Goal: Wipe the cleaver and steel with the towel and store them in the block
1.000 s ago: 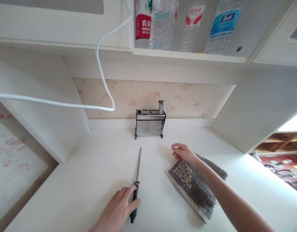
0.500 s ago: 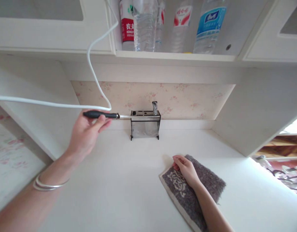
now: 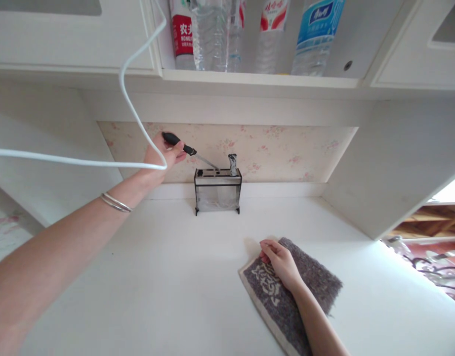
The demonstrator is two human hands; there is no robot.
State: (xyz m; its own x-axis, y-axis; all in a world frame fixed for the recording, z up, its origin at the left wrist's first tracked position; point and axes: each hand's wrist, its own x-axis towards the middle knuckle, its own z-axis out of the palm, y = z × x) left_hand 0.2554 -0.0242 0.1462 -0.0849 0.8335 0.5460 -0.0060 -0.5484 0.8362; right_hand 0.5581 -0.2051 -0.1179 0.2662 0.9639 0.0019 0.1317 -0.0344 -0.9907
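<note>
Evidently, left grip (image 3: pixel 169 154) holds black-handled rod (image 3: pixel 189 150) aslant; right grip (image 3: pixel 282 262) over towel (image 3: pixel 316 275), closure unclear.

The left arm (image 3: pixel 75 242) is nearly straight, slanting up from the near left toward the rack (image 3: pixel 218 194). Its wrist (image 3: pixel 144 182) lies left of the rack, and the left hand (image 3: pixel 169 156) is just beyond, above the level of the rack's top. That hand is closed in a grip, thumb (image 3: pixel 179 147) pointing toward the rack, fingers curled beneath. The right hand (image 3: pixel 281 264) lies nearer than the rack and to its right, relaxed, fingers loosely bent, thumb close to the forefinger. The right forearm (image 3: pixel 316 314) slopes from there toward the near right, away from the rack.
</note>
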